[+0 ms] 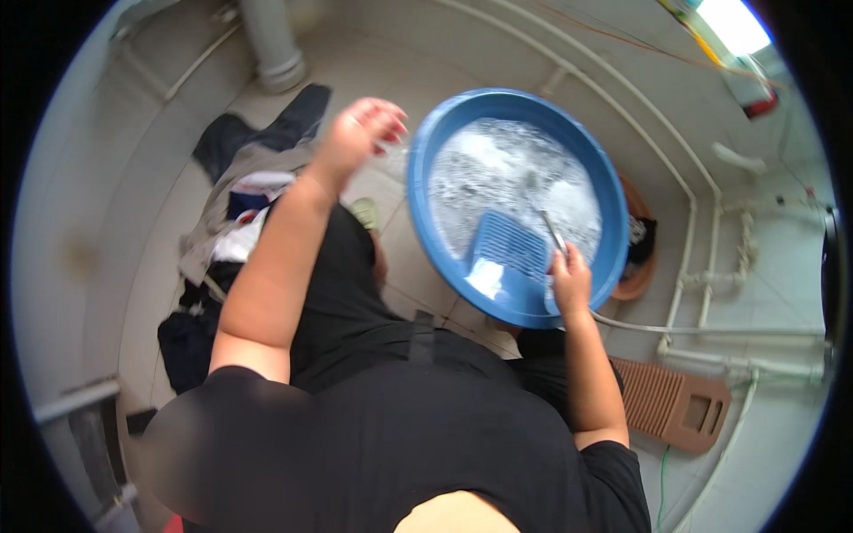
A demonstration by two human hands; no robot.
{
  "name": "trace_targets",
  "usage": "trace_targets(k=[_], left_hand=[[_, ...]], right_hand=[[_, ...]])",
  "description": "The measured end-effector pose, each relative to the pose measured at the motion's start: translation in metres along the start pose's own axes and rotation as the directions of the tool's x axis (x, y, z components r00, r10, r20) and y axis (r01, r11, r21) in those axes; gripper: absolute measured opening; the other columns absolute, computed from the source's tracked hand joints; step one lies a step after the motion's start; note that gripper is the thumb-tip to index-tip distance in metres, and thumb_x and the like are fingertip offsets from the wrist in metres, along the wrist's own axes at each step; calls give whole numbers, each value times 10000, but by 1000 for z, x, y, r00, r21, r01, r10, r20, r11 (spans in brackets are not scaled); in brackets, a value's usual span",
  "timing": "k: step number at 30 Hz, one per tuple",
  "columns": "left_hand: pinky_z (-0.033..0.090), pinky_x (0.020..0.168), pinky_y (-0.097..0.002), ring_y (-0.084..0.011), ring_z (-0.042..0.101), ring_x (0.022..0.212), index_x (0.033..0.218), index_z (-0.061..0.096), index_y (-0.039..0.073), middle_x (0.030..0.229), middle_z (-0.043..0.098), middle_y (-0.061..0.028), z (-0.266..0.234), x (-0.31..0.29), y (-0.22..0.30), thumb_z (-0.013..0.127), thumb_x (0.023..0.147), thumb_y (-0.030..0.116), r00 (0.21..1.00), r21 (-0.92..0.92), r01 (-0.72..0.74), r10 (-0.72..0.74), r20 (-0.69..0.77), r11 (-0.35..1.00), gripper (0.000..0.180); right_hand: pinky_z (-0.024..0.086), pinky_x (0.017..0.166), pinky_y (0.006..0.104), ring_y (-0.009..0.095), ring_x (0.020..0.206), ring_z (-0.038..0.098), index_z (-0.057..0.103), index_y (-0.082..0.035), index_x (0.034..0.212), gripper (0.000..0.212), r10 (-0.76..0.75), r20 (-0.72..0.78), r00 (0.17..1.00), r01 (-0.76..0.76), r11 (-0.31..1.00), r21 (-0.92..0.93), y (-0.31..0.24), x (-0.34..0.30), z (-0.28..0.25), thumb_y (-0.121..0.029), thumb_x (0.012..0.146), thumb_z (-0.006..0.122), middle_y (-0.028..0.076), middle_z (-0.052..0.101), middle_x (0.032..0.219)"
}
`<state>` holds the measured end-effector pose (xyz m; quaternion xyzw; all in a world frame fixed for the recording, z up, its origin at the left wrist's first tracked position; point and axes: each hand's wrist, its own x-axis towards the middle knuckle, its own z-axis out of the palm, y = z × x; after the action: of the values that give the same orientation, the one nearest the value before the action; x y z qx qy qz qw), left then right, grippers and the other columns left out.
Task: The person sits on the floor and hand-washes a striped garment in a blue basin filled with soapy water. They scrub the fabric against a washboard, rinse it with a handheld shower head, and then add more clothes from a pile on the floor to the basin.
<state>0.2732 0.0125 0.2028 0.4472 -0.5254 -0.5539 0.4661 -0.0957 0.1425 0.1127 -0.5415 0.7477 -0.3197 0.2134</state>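
Note:
A large round blue basin (423, 222) stands in front of me, filled with foamy, greyish water (515, 169). My right hand (571, 282) is closed around a thin grey hose (554, 233) over the basin's near right side. The hose end points down toward the suds, and its length trails off to the right. Inside the basin, a blue ribbed washboard (508, 253) leans at the near side, left of that hand. My left hand (360, 138) is raised beyond the basin's left rim, empty, its loosely bent fingers apart and slightly blurred.
A heap of dark, grey and white clothes (244, 200) lies on the tiled floor at left. Behind the basin's right side sits an orange-brown basin (638, 266) with dark cloth. A brown washboard (680, 404) lies at lower right. White pipes (693, 240) run along the right wall.

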Motion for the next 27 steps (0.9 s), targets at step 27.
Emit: trace_targets(k=[27], left_hand=[[413, 712, -353, -149, 564, 753, 981, 556, 113, 841, 591, 4, -236, -149, -352, 650, 787, 290, 290, -850, 23, -817, -499, 527, 279]], right_hand=[[367, 414, 192, 61, 471, 463, 534, 4, 1094, 266, 64, 211, 975, -68, 998, 10, -34, 19, 6, -181, 904, 504, 29, 546, 627]])
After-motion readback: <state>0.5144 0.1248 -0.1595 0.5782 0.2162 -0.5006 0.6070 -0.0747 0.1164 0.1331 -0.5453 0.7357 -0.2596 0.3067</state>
